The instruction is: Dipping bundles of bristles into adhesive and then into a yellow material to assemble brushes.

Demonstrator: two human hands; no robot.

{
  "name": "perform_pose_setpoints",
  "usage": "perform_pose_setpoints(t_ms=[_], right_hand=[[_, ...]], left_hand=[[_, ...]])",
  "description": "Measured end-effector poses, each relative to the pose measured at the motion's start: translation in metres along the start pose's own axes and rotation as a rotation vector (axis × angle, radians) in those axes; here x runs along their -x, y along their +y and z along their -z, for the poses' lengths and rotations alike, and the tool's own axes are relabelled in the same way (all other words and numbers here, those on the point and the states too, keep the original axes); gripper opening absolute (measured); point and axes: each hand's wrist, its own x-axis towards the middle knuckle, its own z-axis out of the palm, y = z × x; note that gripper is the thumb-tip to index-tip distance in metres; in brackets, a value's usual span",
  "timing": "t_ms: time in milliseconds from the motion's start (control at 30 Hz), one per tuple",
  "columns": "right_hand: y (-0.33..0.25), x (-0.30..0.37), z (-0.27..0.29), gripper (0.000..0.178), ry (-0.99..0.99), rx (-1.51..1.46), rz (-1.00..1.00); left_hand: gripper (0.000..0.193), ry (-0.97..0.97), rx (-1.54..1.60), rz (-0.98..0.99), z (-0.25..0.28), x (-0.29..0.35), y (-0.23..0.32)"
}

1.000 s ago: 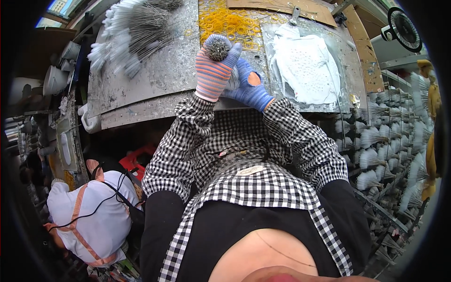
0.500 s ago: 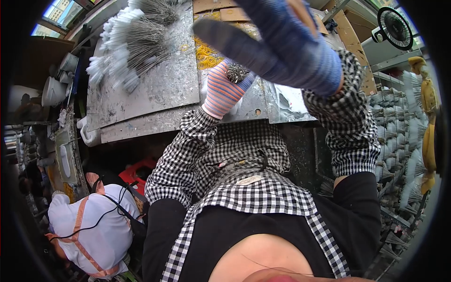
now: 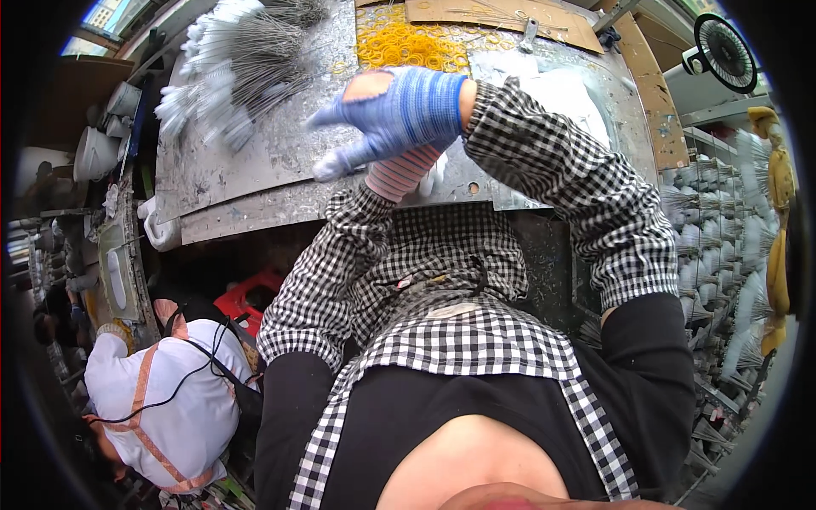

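Observation:
My right hand [image 3: 395, 115], in a blue knit glove with bare skin showing at a gap, crosses over my left hand with fingers and thumb spread, slightly blurred. Nothing shows between them. Under it, my left hand [image 3: 398, 177] wears a pink-and-grey striped glove; its fingers are hidden. White bristle ends [image 3: 436, 180] of a brush bundle stick out beside it, and the bundle's wire ends are covered by my right hand. Beyond both hands lies a heap of yellow rubber bands [image 3: 412, 47] on the worktable [image 3: 246, 183].
A large pile of white wire-stemmed brushes [image 3: 246, 68] covers the table's far left. Cardboard [image 3: 501, 19] and white sheeting [image 3: 569, 98] lie at the far right. A black fan [image 3: 724, 53] stands by racked brushes [image 3: 705, 229]. Another person in white [image 3: 170, 399] is at lower left.
My right hand has come down and left from above the table to over my left hand, covering the wire ends that were visible in its grip. The rubber bands are now uncovered.

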Motion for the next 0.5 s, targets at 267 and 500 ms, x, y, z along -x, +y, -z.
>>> perform_pose_setpoints(t_ms=[267,500], right_hand=[[-0.024,-0.002,0.019,0.075,0.097,0.039,0.031],[0.029,0.068,0.007,0.119,0.461,-0.438,0.026]], left_hand=[[0.058,-0.029,0.47,0.242,-0.007,-0.007,-0.003],[0.013,0.152,0.685,0.179,0.063,-0.054,0.075]])
